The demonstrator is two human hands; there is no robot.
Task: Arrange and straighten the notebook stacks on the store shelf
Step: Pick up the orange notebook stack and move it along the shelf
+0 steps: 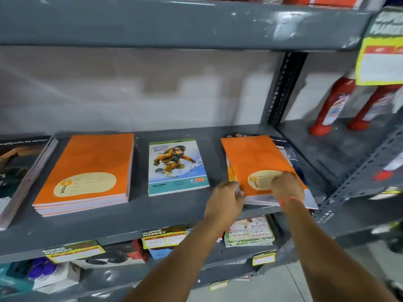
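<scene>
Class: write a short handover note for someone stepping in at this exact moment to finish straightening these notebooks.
Left hand: gripping the right stack's front-left corner.
Right hand: on top of the orange notebook of that stack.
Right stack: skewed, dark notebooks poking out beneath.
Done: left orange stack looks squared; snowboarder notebook lies flat.
Left: square up the right stack; check the dark stack at far left.

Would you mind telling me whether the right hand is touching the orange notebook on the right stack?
Touching. The head view shows the right hand resting flat on the orange notebook, covering part of its cream label.
</scene>
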